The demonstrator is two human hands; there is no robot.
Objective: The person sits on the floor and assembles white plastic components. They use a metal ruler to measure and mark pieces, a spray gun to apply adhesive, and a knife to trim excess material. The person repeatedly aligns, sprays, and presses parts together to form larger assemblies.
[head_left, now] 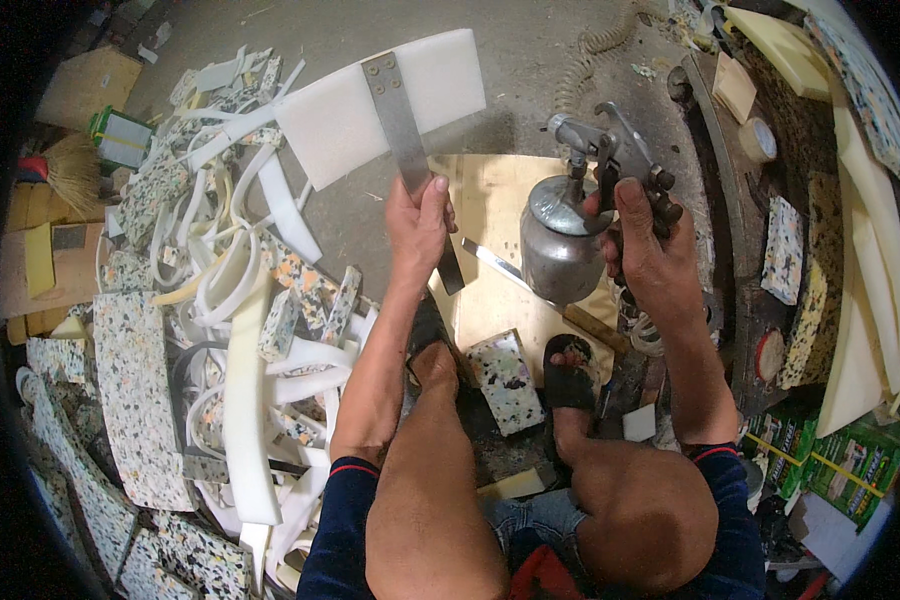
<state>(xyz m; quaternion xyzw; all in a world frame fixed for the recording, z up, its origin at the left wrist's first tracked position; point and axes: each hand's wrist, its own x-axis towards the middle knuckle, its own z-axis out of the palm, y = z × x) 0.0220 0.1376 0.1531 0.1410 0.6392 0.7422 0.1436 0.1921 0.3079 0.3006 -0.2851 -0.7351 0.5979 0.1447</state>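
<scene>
My left hand (420,225) is closed around a flat metal bar (400,130), held raised in front of me. Across the bar's far end lies a slightly curved white foam slab (445,78), with two small round fasteners showing on the metal there. My right hand (655,260) grips the handle of a spray gun (610,150). Its round silver cup (558,255) hangs beneath the gun, upright and apart from the foam. Fingers of the right hand partly hide the trigger.
A pale board (470,190) lies on the floor between my feet, with a metal strip (492,260) and a speckled foam block (507,385) by it. Foam offcuts (245,400) heap up at left. A coiled hose (575,70), tape roll (757,140) and foam sheets (865,260) are at right.
</scene>
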